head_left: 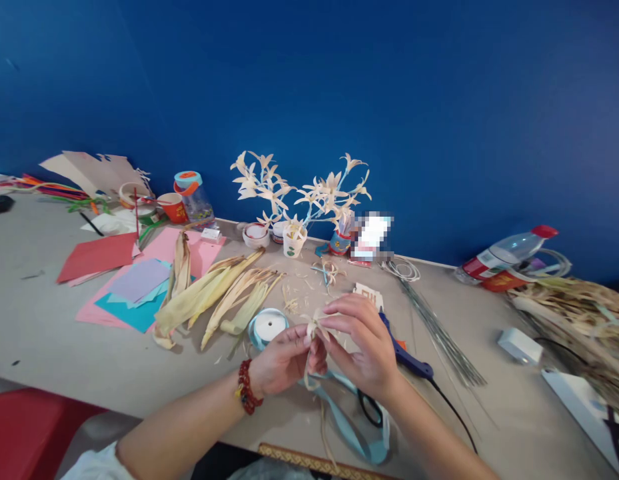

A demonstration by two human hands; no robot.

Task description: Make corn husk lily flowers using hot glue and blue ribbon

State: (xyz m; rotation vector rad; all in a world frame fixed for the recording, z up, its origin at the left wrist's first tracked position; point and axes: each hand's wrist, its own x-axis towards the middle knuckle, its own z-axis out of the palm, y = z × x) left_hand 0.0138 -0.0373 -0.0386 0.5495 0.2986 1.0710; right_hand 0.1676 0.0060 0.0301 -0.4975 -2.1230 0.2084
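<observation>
Head view, pale strips (314, 325): bunched between the two hands, above the front part of the counter (139, 383), with loose ends hanging below.
Left hand (283, 361): thumb and forefinger pinching the strips from the left (a bracelet (246, 388) of dark red beads circles the wrist).
Right hand (366, 337): bent fingers reaching over the strips, fingertips touching them; I cannot tell whether they pinch or only steady them.
Ribbon: a light blue roll (269, 328) sits just beyond the left hand, and a loose blue length (346, 423) curls below both hands.
Scissors (371, 408): one black handle loop shows beside the loose ribbon, under the right forearm; the rest is hard to make out.
Glue gun (413, 362): blue, lying just right of the right hand, its black cord running toward the front.
Wires (439, 330): a thin bundle, slanting across the counter beyond the glue gun.
Dry husks (209, 303): fanned out left of the roll, partly over coloured paper (139, 283).
Flowers (332, 190): pale, on branching blue stems above a white cup (294, 243) near the blue wall (309, 80).
Bottle (512, 255): clear with a red cap, tilted, at the far right.
</observation>
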